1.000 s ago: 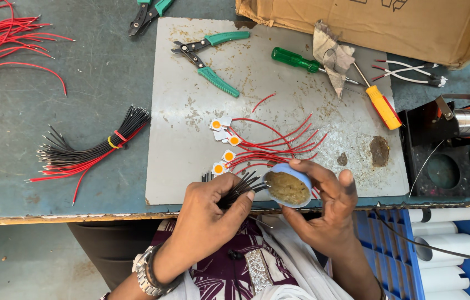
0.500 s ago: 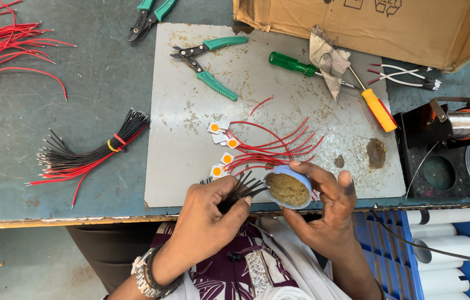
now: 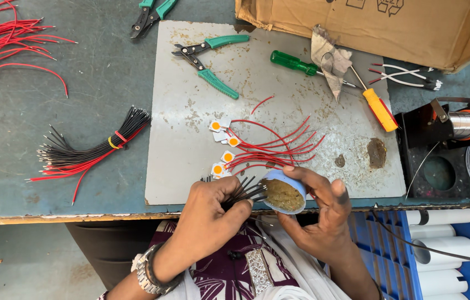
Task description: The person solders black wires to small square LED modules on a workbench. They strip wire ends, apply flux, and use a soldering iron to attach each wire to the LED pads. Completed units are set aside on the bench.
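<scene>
Left hand [image 3: 213, 214]: fingers closed around a bunch of black wires [image 3: 244, 193], tips pointing into the tin. Right hand [image 3: 318, 214]: fingers curled around a small blue tin [image 3: 283, 192] of brownish paste, tilted toward the wires, held over the table's [image 3: 79, 111] near edge. Just beyond, on a grey plate [image 3: 201, 139]: red wires [image 3: 274, 147] with small LED chips [image 3: 225, 157]; green pliers [image 3: 207, 61]; screwdrivers [image 3: 379, 108].

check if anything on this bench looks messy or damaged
The grey metal work plate is stained: a brown burnt-looking patch near its right edge and yellowish residue around the green-handled pliers. Nothing looks spilled or knocked over.
</scene>
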The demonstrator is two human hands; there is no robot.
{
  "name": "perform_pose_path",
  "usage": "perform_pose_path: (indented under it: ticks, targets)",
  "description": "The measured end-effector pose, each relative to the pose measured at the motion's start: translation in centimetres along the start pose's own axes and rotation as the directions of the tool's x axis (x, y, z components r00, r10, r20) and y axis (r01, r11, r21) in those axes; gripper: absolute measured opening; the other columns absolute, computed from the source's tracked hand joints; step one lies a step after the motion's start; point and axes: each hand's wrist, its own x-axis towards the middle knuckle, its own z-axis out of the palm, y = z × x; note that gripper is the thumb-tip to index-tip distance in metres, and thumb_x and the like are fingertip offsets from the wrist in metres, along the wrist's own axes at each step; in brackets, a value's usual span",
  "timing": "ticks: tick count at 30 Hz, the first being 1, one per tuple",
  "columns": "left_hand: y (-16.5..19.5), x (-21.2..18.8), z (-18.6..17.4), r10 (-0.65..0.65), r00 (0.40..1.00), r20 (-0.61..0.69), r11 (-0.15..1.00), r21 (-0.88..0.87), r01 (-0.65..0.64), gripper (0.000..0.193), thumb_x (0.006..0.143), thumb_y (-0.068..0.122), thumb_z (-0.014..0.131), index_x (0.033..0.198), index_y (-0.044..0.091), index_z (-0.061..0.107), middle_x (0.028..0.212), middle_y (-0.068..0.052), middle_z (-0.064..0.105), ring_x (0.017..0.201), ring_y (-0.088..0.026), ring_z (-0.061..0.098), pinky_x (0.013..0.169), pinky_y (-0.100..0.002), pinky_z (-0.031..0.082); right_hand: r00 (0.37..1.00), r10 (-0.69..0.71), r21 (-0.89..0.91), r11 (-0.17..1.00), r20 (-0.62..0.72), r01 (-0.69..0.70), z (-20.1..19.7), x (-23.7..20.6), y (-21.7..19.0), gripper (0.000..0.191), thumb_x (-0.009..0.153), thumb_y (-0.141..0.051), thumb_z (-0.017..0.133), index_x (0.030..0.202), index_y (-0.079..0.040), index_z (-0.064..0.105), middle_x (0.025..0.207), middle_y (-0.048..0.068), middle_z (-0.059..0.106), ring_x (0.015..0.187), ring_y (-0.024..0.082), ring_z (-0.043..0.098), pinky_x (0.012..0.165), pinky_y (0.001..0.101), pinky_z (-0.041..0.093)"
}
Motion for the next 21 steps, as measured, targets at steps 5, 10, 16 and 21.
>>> perform_pose_path:
  ticks: [5, 10, 16, 21]
  targets:
    - [0.04, 0.09, 0.28, -0.034, 0.999, -0.018, 0.999, 0.016, 0.034, 0.026, 0.078, 0.013, 0.066, 0.064, -0.002, 0.051, 0.049, -0.009, 0.048, 0.046, -0.01, 0.042, 0.043, -0.034, 0.037, 1.0, -0.012, -0.016, 1.0, 0.027, 0.012, 0.04, -0.16, -0.02, 0.127, 0.082, 0.013, 0.075, 0.162, -0.041, -0.007, 0.141, 0.024, 0.053, 0.122, 0.031, 0.066, 0.101, 0.0409, 0.06]
    - [0.16, 0.3, 0.35, -0.024, 1.0, -0.016, 0.999, 0.039, 0.025, 0.025, 0.078, 0.014, 0.066, 0.066, -0.003, 0.053, 0.05, -0.01, 0.051, 0.045, -0.012, 0.046, 0.044, -0.035, 0.04, 0.998, -0.047, -0.066, 0.997, 0.037, 0.05, 0.14, 0.01, -0.16, 0.128, 0.081, 0.012, 0.076, 0.162, -0.043, -0.006, 0.14, 0.023, 0.054, 0.124, 0.033, 0.066, 0.101, 0.0416, 0.059]
    - [0.25, 0.23, 0.39, -0.012, 1.0, -0.019, 1.0, 0.029, 0.012, 0.023, 0.078, 0.014, 0.066, 0.067, -0.003, 0.054, 0.05, -0.01, 0.051, 0.045, -0.012, 0.045, 0.044, -0.035, 0.04, 0.999, -0.048, -0.082, 0.995, 0.02, 0.049, 0.0, 0.18, 0.04, 0.127, 0.083, 0.013, 0.075, 0.162, -0.043, -0.007, 0.142, 0.022, 0.054, 0.12, 0.029, 0.068, 0.098, 0.039, 0.061]
    - [-0.09, -0.01, 0.58, -0.027, 0.999, -0.032, 0.999, 0.026, 0.028, 0.024, 0.079, 0.014, 0.067, 0.067, -0.003, 0.053, 0.05, -0.01, 0.048, 0.047, -0.01, 0.041, 0.043, -0.034, 0.038, 1.0, -0.019, -0.13, 0.991, -0.008, 0.018, -0.53, 0.1, 0.07, 0.128, 0.08, 0.012, 0.076, 0.162, -0.041, -0.006, 0.139, 0.023, 0.056, 0.118, 0.029, 0.068, 0.095, 0.0378, 0.059]
